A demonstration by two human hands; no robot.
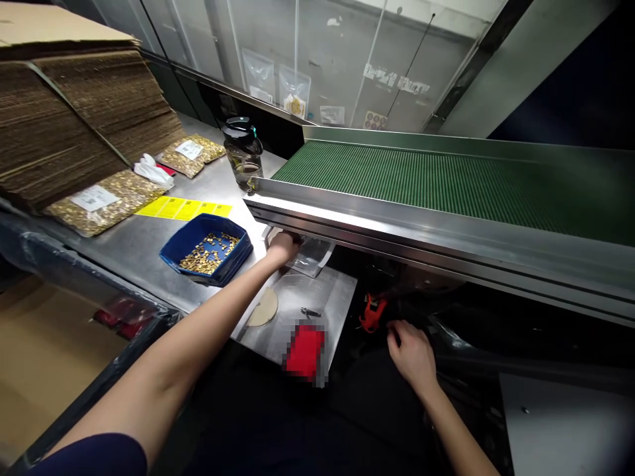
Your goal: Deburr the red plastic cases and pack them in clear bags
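Note:
My left hand (284, 247) reaches in under the conveyor's near edge, over a shallow clear plastic tray (320, 254). Its fingers look curled together at the tray, and what they hold, if anything, is hidden. A blue bin (233, 264) with small gold-coloured pieces (203, 258) in its bottom stands left of that forearm. Nearer to me on the metal table lie a round beige disc (264, 308), a nail clipper (310, 312) and a blurred-out red item (305, 352). My right hand (413, 354) hangs loosely over the dark area, empty, thumb apart, close to an orange-red object (372, 313).
A green ribbed conveyor (397, 178) with metal side rails crosses the right side. Strapped flat cardboard (89, 99) is stacked at left, beside bags of gold pieces (116, 195), (191, 153). A yellow label strip (183, 208) and a dark-lidded jug (243, 155) are on the table.

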